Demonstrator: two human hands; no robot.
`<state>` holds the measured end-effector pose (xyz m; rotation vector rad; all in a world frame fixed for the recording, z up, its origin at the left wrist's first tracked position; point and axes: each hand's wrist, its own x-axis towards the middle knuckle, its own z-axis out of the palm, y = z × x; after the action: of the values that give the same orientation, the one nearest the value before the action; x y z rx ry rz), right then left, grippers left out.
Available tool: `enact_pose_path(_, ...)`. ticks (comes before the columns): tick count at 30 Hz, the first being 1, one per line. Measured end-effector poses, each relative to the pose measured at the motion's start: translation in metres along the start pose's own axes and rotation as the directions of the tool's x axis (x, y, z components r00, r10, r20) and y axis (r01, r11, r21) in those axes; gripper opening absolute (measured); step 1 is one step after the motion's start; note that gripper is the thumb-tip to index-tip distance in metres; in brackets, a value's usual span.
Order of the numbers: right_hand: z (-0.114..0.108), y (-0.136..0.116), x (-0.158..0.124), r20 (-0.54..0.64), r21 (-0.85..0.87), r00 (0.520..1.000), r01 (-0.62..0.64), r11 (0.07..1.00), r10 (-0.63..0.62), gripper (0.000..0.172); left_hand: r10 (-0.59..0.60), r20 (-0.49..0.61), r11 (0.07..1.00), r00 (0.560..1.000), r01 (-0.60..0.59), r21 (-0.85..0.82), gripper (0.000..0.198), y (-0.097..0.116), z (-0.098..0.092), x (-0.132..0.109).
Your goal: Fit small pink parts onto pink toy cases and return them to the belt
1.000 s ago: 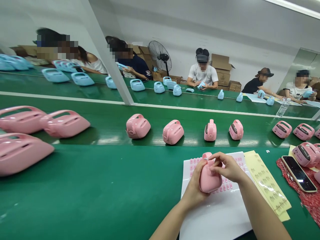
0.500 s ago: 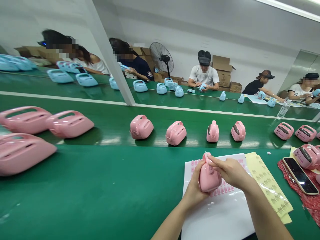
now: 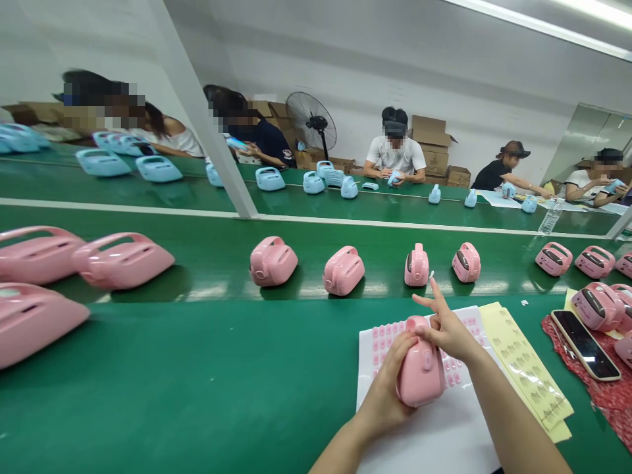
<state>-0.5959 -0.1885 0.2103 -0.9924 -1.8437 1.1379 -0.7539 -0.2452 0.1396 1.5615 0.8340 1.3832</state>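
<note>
My left hand [image 3: 390, 388] is wrapped round the side of a pink handled plastic casing [image 3: 419, 378], held over a white sheet [image 3: 368, 408]. A small pink oval piece [image 3: 427, 359] sits on the casing's end face. My right hand [image 3: 447, 329] has its thumb touching the casing's top near the handle, while two fingers stretch away from it, spread apart. At the tip of one raised finger is a tiny white scrap [image 3: 431, 275]. Rows of pink oval pieces [image 3: 385, 339] lie on the sheet, partly hidden behind the casing and hands.
Several pink casings [image 3: 344, 271] line the green bench [image 3: 148, 395]. To the right lie yellow sticker sheets [image 3: 528, 368], a phone [image 3: 586, 345] and red wrap [image 3: 609, 401]. A slanted post [image 3: 202, 112] rises at left. Co-workers [image 3: 395, 155] handle blue casings across the bench.
My right hand has lifted its fingers off the casing's end, spreading them with the white scrap at one tip. The pink oval piece is now uncovered. The casing stays in my left hand.
</note>
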Motion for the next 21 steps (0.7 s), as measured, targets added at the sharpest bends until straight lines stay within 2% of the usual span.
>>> enact_pose_path(1, -0.003, 0.006, 0.003, 0.036, 0.056, 0.999, -0.038, 0.998, 0.036, 0.072, -0.044, 0.042, 0.999, 0.998, 0.045, -0.016, 0.08, 0.001, -0.001, -0.002)
enact_pose_path(3, -0.01, 0.015, 0.008, 0.181, 0.09, 0.973, -0.161, 0.983, 0.143, 0.066, -0.139, 0.147, 0.98, 0.979, 0.157, -0.119, 0.093, 0.004, -0.005, -0.005)
enact_pose_path(5, -0.016, 0.018, 0.01, 0.296, 0.054, 0.921, -0.281, 0.958, 0.253, 0.059, -0.201, 0.251, 0.919, 0.947, 0.271, -0.287, 0.104, 0.008, -0.009, -0.005)
enact_pose_path(6, -0.019, 0.017, 0.009, 0.308, 0.039, 0.908, -0.312, 0.949, 0.285, 0.055, -0.228, 0.273, 0.874, 0.935, 0.32, -0.366, 0.106, 0.009, -0.011, -0.005)
enact_pose_path(8, -0.025, 0.009, 0.005, 0.231, 0.04, 0.931, -0.3, 0.953, 0.283, 0.05, -0.309, 0.234, 0.797, 0.922, 0.386, -0.465, 0.104, 0.011, -0.012, -0.003)
enact_pose_path(11, -0.045, -0.011, -0.009, -0.009, -0.062, 0.985, -0.175, 0.983, 0.174, 0.053, -0.452, 0.092, 0.76, 0.887, 0.437, -0.481, 0.078, 0.008, -0.009, 0.0)
enact_pose_path(13, -0.066, -0.021, -0.019, -0.183, -0.251, 0.976, -0.161, 0.954, 0.116, 0.062, -0.517, 0.08, 0.752, 0.852, 0.497, -0.432, 0.059, 0.0, -0.006, 0.001)
enact_pose_path(14, -0.079, -0.024, -0.022, -0.282, -0.354, 0.953, -0.208, 0.912, 0.108, 0.065, -0.534, 0.105, 0.754, 0.839, 0.529, -0.391, 0.052, -0.005, -0.005, 0.001)
enact_pose_path(15, -0.093, -0.024, -0.024, -0.388, -0.438, 0.915, -0.291, 0.851, 0.113, 0.065, -0.539, 0.137, 0.761, 0.831, 0.55, -0.344, 0.049, -0.009, -0.004, 0.001)
enact_pose_path(17, -0.122, -0.019, -0.021, -0.591, -0.508, 0.795, -0.499, 0.701, 0.138, 0.062, -0.52, 0.185, 0.789, 0.834, 0.552, -0.269, 0.044, -0.017, -0.004, 0.001)
enact_pose_path(19, -0.148, -0.006, -0.01, -0.739, -0.464, 0.654, -0.669, 0.58, 0.163, 0.061, -0.514, 0.217, 0.8, 0.83, 0.555, -0.229, 0.039, -0.019, -0.006, 0.0)
enact_pose_path(21, -0.17, 0.01, 0.005, -0.837, -0.36, 0.515, -0.772, 0.524, 0.183, 0.061, -0.532, 0.221, 0.79, 0.818, 0.573, -0.22, 0.036, -0.016, -0.008, -0.001)
